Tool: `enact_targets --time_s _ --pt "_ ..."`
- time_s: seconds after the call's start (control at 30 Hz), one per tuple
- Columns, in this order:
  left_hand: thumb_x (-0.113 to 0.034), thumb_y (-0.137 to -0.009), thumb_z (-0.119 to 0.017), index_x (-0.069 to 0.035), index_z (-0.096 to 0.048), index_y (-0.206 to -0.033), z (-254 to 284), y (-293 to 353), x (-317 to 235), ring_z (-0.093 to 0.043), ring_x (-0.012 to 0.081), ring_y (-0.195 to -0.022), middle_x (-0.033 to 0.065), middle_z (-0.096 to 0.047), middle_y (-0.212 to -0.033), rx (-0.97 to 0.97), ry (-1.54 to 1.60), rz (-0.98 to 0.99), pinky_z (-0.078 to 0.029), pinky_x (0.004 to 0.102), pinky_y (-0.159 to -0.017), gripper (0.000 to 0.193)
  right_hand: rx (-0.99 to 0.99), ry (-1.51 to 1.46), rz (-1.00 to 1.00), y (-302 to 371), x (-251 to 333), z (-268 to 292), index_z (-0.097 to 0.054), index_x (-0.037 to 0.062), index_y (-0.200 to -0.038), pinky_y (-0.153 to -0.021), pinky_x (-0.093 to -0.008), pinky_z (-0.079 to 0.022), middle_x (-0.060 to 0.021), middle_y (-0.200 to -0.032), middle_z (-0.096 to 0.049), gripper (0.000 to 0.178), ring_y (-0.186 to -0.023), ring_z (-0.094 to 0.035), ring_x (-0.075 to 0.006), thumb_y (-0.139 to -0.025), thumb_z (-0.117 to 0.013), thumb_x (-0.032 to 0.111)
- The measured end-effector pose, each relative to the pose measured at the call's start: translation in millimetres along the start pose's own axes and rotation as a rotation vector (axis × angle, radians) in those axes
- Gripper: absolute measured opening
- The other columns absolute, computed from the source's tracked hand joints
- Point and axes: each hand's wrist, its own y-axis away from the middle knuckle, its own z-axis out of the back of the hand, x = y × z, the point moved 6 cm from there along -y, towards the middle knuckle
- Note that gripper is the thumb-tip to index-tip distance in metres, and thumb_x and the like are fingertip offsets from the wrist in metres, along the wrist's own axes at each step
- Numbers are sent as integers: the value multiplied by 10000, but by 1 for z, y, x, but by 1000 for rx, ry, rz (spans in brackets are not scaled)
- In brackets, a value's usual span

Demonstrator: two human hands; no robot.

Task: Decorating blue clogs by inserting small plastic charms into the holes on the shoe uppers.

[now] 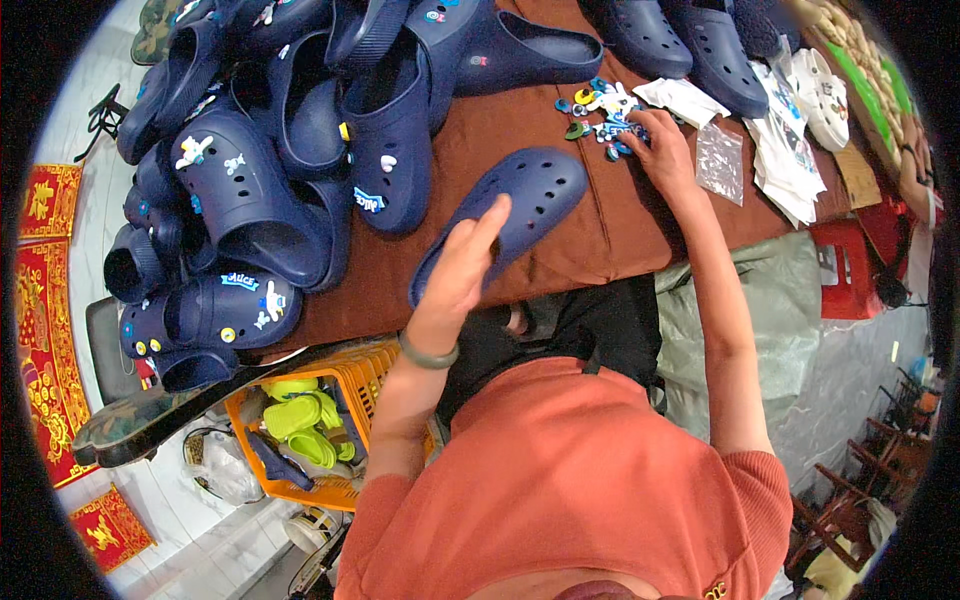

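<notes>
A plain navy clog (515, 205) with round vent holes lies at the table's near edge, its toe pointing away to the right. My left hand (465, 258) grips it by the side and heel, thumb upright along the upper. Beyond the toe is a small pile of shoe charms (603, 103) in white, blue, yellow and green. Over the right side of that pile, my right hand (660, 145) has its fingers bent together at the charms. Whatever sits between those fingertips is too small to make out.
Navy clogs (240, 190), many with charms, are heaped at the left. Two more navy clogs (715, 60), white packets (785, 150), a clear bag (718, 160) and a white clog (822, 100) lie at the right. Below stands an orange crate (350, 400) holding lime-green clogs (305, 415).
</notes>
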Motion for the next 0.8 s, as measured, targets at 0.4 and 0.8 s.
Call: enact_targets --time_s 0.4,0.8 --pt "-172 -870 -583 16 -628 -1014 -3 -26 29 -605 154 -941 85 -643 -1008 -51 247 189 -451 305 -874 241 84 -112 -237 22 -9 22 -648 39 -998 -751 -321 -475 -105 -953 -649 216 -829 -616 -222 -821 -695 153" --pt "-90 -807 -601 -3 -628 -823 0 -13 32 -571 140 -829 46 -603 -880 107 16 265 -439 286 -754 92 137 198 247 -53 13 -14 -619 91 -1063 -868 -426 -445 -131 -1061 -598 306 -1003 -521 -359 -772 -688 155"
